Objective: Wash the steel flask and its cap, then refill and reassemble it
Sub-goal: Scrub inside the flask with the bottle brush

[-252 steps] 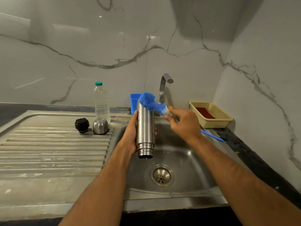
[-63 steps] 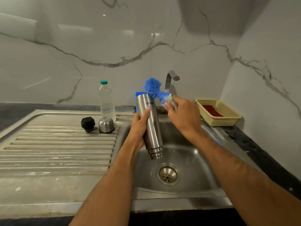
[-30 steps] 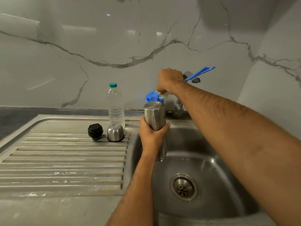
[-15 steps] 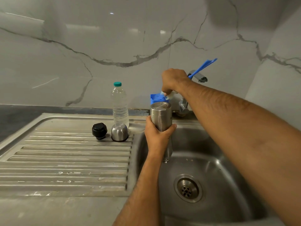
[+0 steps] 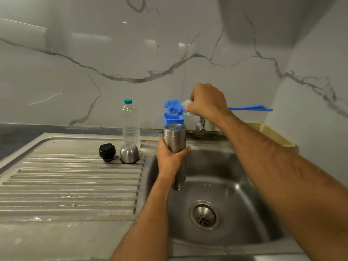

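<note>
1. The steel sink takes up the right side of the surface, its ribbed draining board stretching to the left.
2. The steel flask is held upside down over the basin, its flat base up and its mouth pointing down toward the drain.
3. The left hand has its grip wrapped around the middle of the flask.
4. The right hand has its grip closed on a blue bottle brush, bristles just above the flask's base, handle pointing right.
5. A clear plastic bottle stands at the back of the draining board.
6. The steel cap sits just in front of it, with the black stopper just beside the cap.
</note>
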